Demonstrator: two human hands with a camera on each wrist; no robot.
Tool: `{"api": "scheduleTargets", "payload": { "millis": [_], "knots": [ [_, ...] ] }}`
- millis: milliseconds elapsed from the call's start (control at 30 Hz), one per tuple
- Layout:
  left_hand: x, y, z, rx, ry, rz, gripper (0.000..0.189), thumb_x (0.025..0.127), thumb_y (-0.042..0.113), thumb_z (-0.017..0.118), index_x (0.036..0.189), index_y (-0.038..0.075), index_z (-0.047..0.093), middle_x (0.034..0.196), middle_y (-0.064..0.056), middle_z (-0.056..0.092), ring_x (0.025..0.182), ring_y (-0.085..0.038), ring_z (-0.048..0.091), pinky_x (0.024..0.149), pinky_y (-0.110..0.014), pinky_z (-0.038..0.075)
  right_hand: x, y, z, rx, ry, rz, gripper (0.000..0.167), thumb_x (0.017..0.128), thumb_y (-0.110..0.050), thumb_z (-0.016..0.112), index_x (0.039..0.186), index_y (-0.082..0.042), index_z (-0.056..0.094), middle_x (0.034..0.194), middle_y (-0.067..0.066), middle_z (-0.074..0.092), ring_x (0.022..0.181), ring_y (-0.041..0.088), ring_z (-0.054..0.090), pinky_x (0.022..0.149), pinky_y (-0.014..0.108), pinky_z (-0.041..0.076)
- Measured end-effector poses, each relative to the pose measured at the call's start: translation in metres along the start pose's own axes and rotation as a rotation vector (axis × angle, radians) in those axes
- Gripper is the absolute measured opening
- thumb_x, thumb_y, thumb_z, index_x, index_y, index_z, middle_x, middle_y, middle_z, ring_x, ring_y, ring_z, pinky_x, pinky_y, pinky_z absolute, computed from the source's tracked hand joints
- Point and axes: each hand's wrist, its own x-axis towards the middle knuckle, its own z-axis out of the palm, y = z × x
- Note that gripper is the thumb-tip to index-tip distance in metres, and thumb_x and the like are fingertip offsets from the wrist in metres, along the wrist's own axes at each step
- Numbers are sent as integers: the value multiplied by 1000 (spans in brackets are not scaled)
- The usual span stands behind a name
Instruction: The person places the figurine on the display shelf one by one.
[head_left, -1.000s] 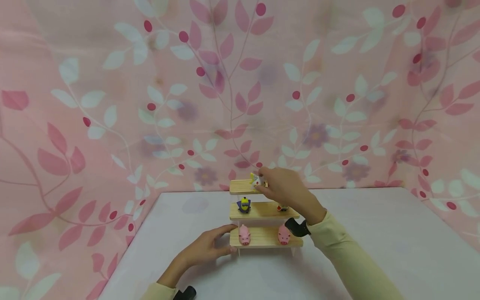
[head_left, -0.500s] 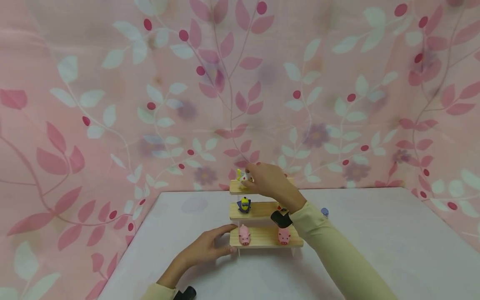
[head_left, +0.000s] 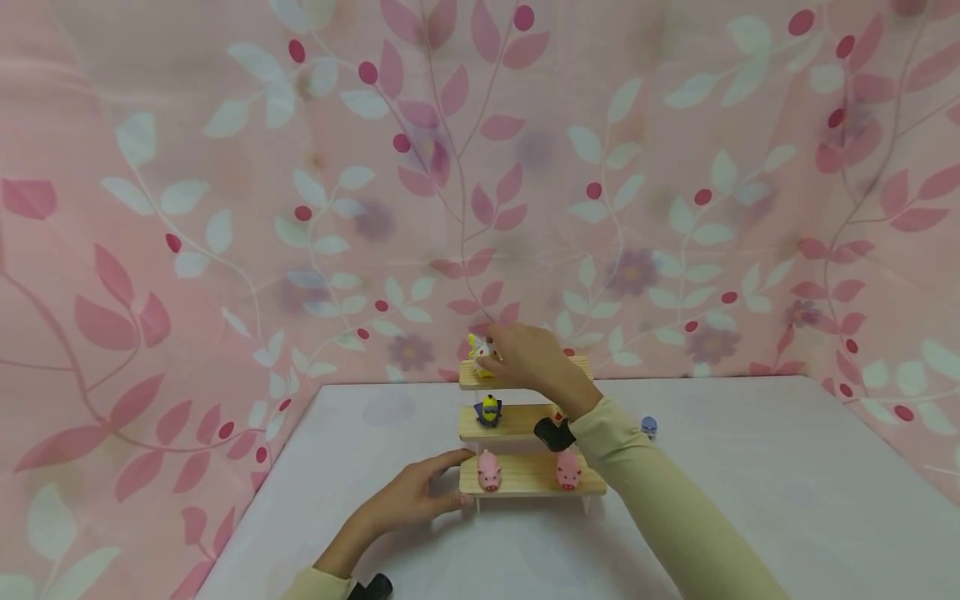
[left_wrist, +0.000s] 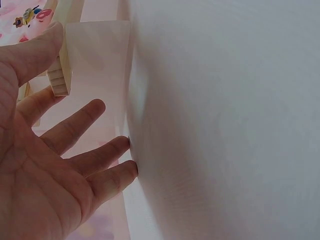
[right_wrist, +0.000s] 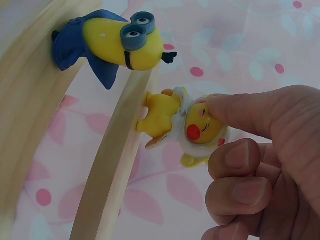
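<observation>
My right hand (head_left: 534, 358) pinches the head of a yellow toy figurine (right_wrist: 200, 122) with red cheeks and a white hood. The figurine's feet meet the left end of the top plank (right_wrist: 112, 150) in the right wrist view. My left hand (head_left: 416, 497) holds the left end of the lowest plank of a three-tier wooden display stand (head_left: 528, 477), thumb and index finger on its two edges. Its other fingers are spread, as the left wrist view shows. A caped minion figurine (head_left: 490, 411) stands on the middle tier. Two pink pig figurines (head_left: 489, 472) stand on the bottom tier.
A small blue figurine (head_left: 648, 427) stands on the white tabletop (head_left: 712, 467) right of the stand. Another figurine on the middle tier's right is mostly hidden by my right wrist. Behind the table hangs a pink floral cloth (head_left: 480, 167).
My right hand has carried the yellow figurine leftward along the top tier to its left end. The blue figurine has come into sight beside the right sleeve. My left hand has stayed put.
</observation>
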Motion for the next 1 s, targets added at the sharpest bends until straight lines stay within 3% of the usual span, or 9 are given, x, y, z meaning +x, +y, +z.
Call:
{"api": "scheduleTargets", "payload": {
  "millis": [500, 1000],
  "knots": [
    [1, 0, 0, 4, 0, 14, 62, 91, 45, 69, 146, 24, 48, 146, 3, 49, 137, -25, 41, 108, -55, 35, -2, 0, 0, 51, -16, 18, 36, 91, -40, 69, 111, -11, 61, 75, -2, 59, 64, 15, 53, 57, 29, 44],
    [1, 0, 0, 15, 5, 11, 63, 91, 47, 68, 146, 24, 48, 146, 1, 50, 136, -26, 43, 108, -55, 36, -3, -1, -1, 44, -21, 9, 34, 92, -38, 68, 111, -11, 61, 88, -1, 67, 67, 13, 55, 60, 28, 48]
  ]
}}
